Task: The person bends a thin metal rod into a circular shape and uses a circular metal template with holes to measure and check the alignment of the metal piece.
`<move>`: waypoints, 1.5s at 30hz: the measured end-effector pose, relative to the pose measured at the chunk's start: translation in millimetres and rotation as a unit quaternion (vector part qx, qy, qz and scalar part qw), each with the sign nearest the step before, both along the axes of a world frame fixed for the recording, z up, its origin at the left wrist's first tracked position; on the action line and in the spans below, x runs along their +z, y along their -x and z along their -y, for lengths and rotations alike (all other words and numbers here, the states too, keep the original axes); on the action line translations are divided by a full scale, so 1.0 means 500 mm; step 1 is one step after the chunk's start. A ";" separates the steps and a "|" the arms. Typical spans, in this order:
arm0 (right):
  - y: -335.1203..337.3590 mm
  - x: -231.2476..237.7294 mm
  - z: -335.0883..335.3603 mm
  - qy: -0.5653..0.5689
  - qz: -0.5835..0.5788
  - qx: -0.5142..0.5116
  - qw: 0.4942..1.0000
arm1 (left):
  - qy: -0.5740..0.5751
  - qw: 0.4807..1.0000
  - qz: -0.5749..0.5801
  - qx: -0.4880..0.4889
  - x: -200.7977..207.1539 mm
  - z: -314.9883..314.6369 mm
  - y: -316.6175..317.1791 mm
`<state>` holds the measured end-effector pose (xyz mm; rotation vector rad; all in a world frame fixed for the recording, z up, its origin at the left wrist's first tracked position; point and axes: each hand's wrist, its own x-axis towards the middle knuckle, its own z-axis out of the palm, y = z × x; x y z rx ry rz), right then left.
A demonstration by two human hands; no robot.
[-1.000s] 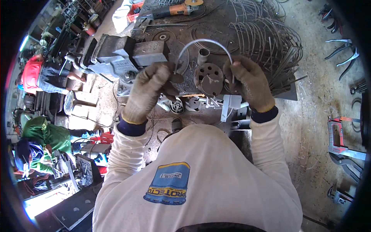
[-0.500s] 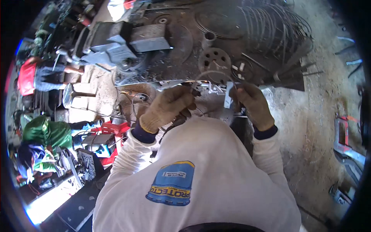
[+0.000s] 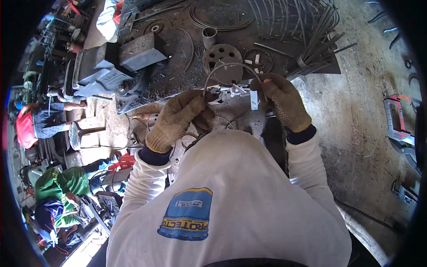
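Since the thin grey arched metal rod (image 3: 229, 63) is pinched only near its ends: biggest risk imo is it twisting or springing loose if one grip slackens. It's up between the two hands, hump pointing away from the wearer, and in view it crosses the round dark metal disc with holes (image 3: 221, 57). Can't tell how high above it, though.

Left hand (image 3: 178, 116): beige knitted glove, fingers closed on the left end, basically no gap. Fingertips look grimy, so a slip seems possible if that muck is greasy (can't confirm it is).

Right hand (image 3: 287, 102): matching glove, also closed, thumb by the other end, part of the grip hidden. Squeeze harder on this side and the arch could go lopsided, I reckon.

Dark cluttered worktop (image 3: 242, 38): drop the rod carelessly and it might knock the short upright metal pipe (image 3: 209, 41) or scatter the small white cylinders (image 3: 257, 58).

Bundle of thin dark metal rods (image 3: 307, 49): loose ends poke out at the right, past the worktop edge. Swing wide and the white right sleeve (image 3: 309, 153) could snag.

Bulky grey metal vise (image 3: 106, 73): sits beyond and left of the left hand. A careless sweep that way could clip it and spoil the curve.
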<state>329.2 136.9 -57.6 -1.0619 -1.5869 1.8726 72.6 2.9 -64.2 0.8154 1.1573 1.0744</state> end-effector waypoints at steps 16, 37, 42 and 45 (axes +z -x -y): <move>-0.111 -0.098 0.075 0.159 -0.007 -0.013 0.987 | -0.305 0.858 -0.401 -0.099 -0.061 -0.034 -0.038; -0.113 -0.153 0.045 0.108 -0.039 -0.130 0.985 | -0.326 0.833 -0.447 -0.012 -0.085 -0.079 -0.097; -0.117 -0.168 0.031 0.058 0.003 -0.142 0.988 | -0.291 0.852 -0.433 -0.036 -0.094 -0.075 -0.105; -0.123 -0.170 0.019 0.057 0.012 -0.152 0.987 | -0.196 0.888 -0.414 -0.046 -0.084 -0.069 -0.118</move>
